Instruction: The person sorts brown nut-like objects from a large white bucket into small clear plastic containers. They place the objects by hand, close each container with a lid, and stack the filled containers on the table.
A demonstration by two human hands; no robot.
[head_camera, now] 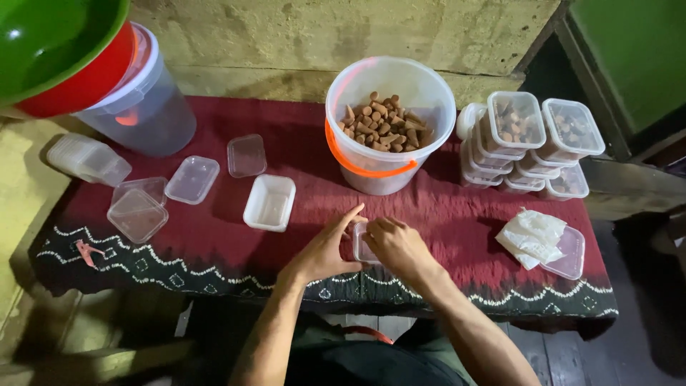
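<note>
Both hands rest on a small clear plastic container (361, 246) near the front edge of the dark red cloth (443, 214). My left hand (325, 250) holds its left side with the index finger stretched out. My right hand (396, 245) covers its top and right side. Most of the container is hidden under the hands. Just behind them stands a white bucket (389, 121) with an orange handle, partly filled with small brown cone-shaped pieces (382, 125).
An open white box (269, 202) and loose clear lids (191, 179) lie at left. Empty clear containers (89, 159) sit far left by a clear jug (143, 100). Stacked filled boxes (532, 139) stand at right. A lid with crumpled white paper (532, 236) lies front right.
</note>
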